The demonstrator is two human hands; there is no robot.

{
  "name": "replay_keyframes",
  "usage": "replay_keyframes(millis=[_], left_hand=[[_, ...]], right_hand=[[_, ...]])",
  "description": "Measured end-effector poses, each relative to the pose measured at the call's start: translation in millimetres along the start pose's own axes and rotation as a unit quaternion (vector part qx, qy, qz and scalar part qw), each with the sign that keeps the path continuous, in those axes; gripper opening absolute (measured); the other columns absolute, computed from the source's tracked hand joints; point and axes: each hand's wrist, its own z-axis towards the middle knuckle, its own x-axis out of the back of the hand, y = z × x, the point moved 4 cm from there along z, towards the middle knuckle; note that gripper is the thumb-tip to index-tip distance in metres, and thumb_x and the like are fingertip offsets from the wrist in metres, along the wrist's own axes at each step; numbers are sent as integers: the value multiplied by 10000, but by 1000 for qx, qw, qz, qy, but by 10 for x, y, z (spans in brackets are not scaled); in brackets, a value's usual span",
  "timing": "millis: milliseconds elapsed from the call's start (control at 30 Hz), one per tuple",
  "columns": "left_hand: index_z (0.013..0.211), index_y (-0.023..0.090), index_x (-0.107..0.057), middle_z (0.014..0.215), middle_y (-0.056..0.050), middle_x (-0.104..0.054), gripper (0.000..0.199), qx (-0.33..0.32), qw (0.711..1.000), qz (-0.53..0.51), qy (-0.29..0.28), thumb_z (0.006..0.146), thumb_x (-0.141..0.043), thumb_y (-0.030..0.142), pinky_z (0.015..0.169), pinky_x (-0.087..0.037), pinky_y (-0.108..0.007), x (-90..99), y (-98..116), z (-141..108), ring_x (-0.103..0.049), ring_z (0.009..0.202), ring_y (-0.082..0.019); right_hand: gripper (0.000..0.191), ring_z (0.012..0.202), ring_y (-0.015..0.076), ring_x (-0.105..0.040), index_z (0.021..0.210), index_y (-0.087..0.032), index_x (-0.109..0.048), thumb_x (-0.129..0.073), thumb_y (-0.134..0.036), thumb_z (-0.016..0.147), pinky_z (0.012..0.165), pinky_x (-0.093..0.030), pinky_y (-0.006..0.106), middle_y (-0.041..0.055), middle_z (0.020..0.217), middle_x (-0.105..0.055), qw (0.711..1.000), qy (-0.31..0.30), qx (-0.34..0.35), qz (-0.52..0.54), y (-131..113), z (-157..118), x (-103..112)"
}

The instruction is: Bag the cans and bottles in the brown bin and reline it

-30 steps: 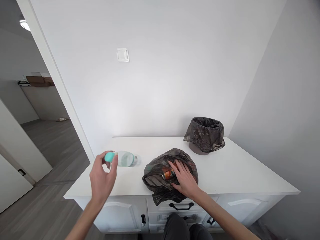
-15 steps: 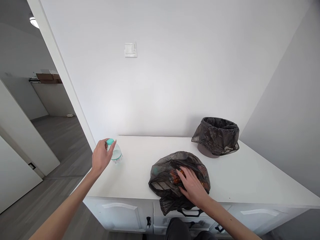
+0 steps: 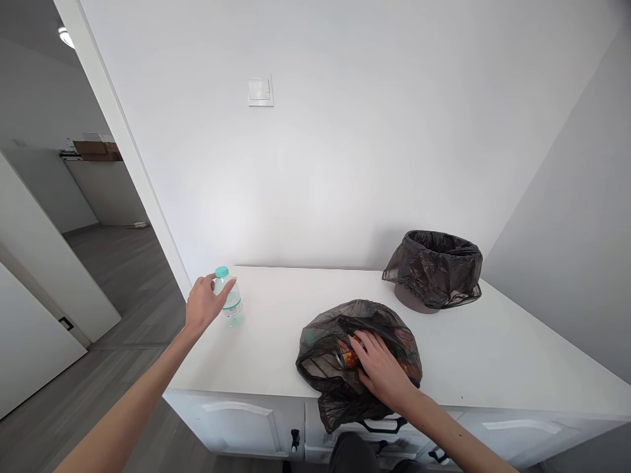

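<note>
At the left end of the white cabinet top stands a clear plastic bottle (image 3: 233, 307) with a mint-green cap, upright. My left hand (image 3: 206, 303) is beside its neck, thumb and fingers apart, without gripping it. Nearer the front edge lies a black see-through plastic bag (image 3: 359, 312) with its mouth loose. My right hand (image 3: 382, 374) reaches into the bag's opening, its fingers curled over an orange drink can (image 3: 349, 357). Other coloured items show dimly through the film, too blurred to name.
A brown bin (image 3: 414, 301) lined with a black bag stands at the back right, near the wall. A light switch (image 3: 260, 90) is on the wall. The cabinet doors (image 3: 241, 424) have black handles; a doorway opens at left.
My left hand has let go of the bottle's cap and lowered slightly, and the bottle stands. My right hand has stayed at the bag; the orange can shows more clearly.
</note>
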Motion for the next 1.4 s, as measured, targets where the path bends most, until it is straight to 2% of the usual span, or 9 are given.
replay_keyframes(millis=[167, 267, 400, 533, 633, 733, 867, 967, 1400], left_hand=[[1378, 168, -539, 1073, -125, -594, 773, 30, 996, 80, -32, 854, -539, 737, 721, -473, -369, 13, -14, -99, -625, 955, -313], [1505, 141, -398, 1189, -159, -555, 894, 22, 997, 64, 42, 842, -594, 707, 755, -499, -395, 121, 31, -218, -610, 1030, -328], [1260, 147, -542, 1083, -114, -567, 498, -100, 987, -15, 126, 933, -560, 521, 762, -496, -374, 193, 301, -623, -585, 911, -249], [910, 226, -609, 902, -44, -647, 269, -200, 966, -137, -92, 1011, -479, 438, 772, -515, -327, -98, 806, -1356, -602, 815, -192], [1083, 256, -660, 1102, -60, -721, 300, -190, 910, -229, -287, 1061, -409, 418, 916, -551, -333, -427, 1137, -1930, -669, 1023, -199], [1298, 291, -624, 1405, -75, -640, 346, -218, 879, -237, -351, 1071, -371, 354, 1109, -492, -382, -773, 1267, -2235, -600, 1297, -209], [1345, 236, -616, 1604, -126, -452, 399, -258, 934, -107, -221, 1013, -396, 222, 1206, -386, -545, -1202, 1124, -2123, -355, 1526, -312], [1336, 180, -603, 1526, -179, -508, 390, -267, 954, 11, -138, 991, -424, 214, 1167, -399, -593, -1403, 1002, -1904, -420, 1458, -352], [1082, 163, -681, 1180, -148, -671, 240, -274, 943, 111, -151, 911, -661, 331, 1022, -474, -508, -1568, 931, -1596, -567, 1199, -352]], right_hand=[[726, 1391, 361, -493, 1505, -163, -457, -534, -11, 799, 1170, -439, 535, 160, 1478, -542, 1000, -16, 12, 0, -12, 12, 17], [792, 1454, 355, -439, 1568, -193, -379, -546, -29, 811, 1194, -420, 534, 152, 1540, -498, 1000, -14, 10, 10, 13, -32, -16], [912, 1551, 370, -283, 1657, -247, -163, -557, -77, 852, 1206, -394, 557, 145, 1668, -332, 1000, 1, -7, 21, 41, -97, -46], [986, 1564, 373, -247, 1674, -252, -40, -534, -64, 841, 1214, -371, 565, 155, 1692, -269, 999, 9, -22, 43, 28, -67, 40], [978, 1567, 347, -244, 1675, -212, -50, -503, -48, 823, 1236, -345, 531, 157, 1687, -278, 997, 0, -16, 72, 10, 25, 158], [946, 1572, 320, -236, 1673, -185, -79, -494, -75, 830, 1239, -344, 495, 164, 1691, -263, 993, -11, -6, 117, 2, 130, 286], [927, 1567, 299, -259, 1671, -219, -87, -463, -76, 836, 1224, -364, 482, 152, 1690, -264, 985, -3, -14, 170, 23, 219, 446], [945, 1553, 286, -292, 1671, -258, -70, -456, -68, 830, 1206, -386, 474, 133, 1680, -283, 980, -3, -16, 199, 50, 223, 497], [987, 1508, 299, -340, 1669, -255, -87, -504, -63, 795, 1176, -402, 473, 133, 1639, -355, 981, -66, -42, 176, 86, 185, 212]])
